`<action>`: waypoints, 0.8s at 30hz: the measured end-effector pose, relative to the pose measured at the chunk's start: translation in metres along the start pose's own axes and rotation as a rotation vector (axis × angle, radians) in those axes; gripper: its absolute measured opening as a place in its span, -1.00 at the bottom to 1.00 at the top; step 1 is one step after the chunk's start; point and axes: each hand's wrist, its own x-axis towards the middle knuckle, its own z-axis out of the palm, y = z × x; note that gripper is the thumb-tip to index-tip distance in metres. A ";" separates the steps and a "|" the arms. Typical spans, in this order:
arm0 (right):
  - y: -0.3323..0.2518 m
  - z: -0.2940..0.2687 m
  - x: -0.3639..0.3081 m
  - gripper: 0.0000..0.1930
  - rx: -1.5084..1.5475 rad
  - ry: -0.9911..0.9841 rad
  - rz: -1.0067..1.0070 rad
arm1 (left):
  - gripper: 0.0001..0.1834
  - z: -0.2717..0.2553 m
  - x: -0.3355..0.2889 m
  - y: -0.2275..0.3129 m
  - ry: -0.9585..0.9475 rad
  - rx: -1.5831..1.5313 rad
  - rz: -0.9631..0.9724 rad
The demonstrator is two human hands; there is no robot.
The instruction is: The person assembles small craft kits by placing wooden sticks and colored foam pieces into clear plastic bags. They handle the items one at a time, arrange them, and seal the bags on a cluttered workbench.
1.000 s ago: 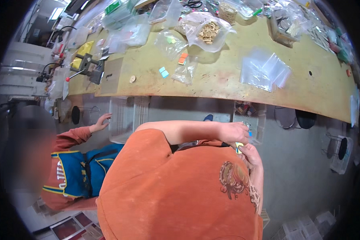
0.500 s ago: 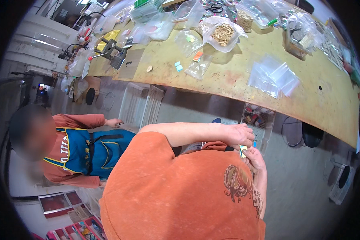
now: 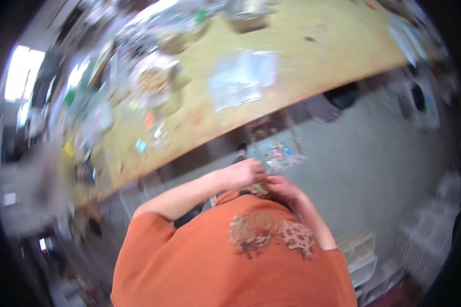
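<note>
In front of my orange shirt, my left hand [image 3: 245,174] and my right hand [image 3: 286,189] come close together. A small pale yellow-green piece [image 3: 262,188] sits between their curled fingers, touched by both. Motion blur hides its exact kind and much of the fingertips. Just beyond the hands, below the table edge, a light crate [image 3: 292,162] holds small red, blue and clear items.
Across the far side runs a long yellowish table [image 3: 200,123]. On it lie clear plastic bags [image 3: 243,77], an open bag of tan pieces [image 3: 152,81], small blue pieces [image 3: 140,146] and an orange piece [image 3: 149,121]. Dark stools [image 3: 340,96] and white racks [image 3: 361,253] stand at right.
My view has swung right, so the table slants and things shift left in the picture. Both hands stay together around the small piece. The person in the blue apron no longer shows clearly.
</note>
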 end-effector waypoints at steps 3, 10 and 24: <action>-0.010 -0.002 -0.008 -0.70 0.130 0.081 -0.137 | -0.66 -0.024 0.037 -0.024 -0.107 -0.065 0.021; 0.013 -0.009 -0.003 -0.68 0.202 0.615 -0.397 | -0.85 -0.075 0.170 -0.227 0.433 -0.314 -0.358; -0.019 0.041 0.036 -0.67 0.416 0.819 -0.558 | -0.88 -0.105 0.257 -0.396 0.364 0.247 -0.378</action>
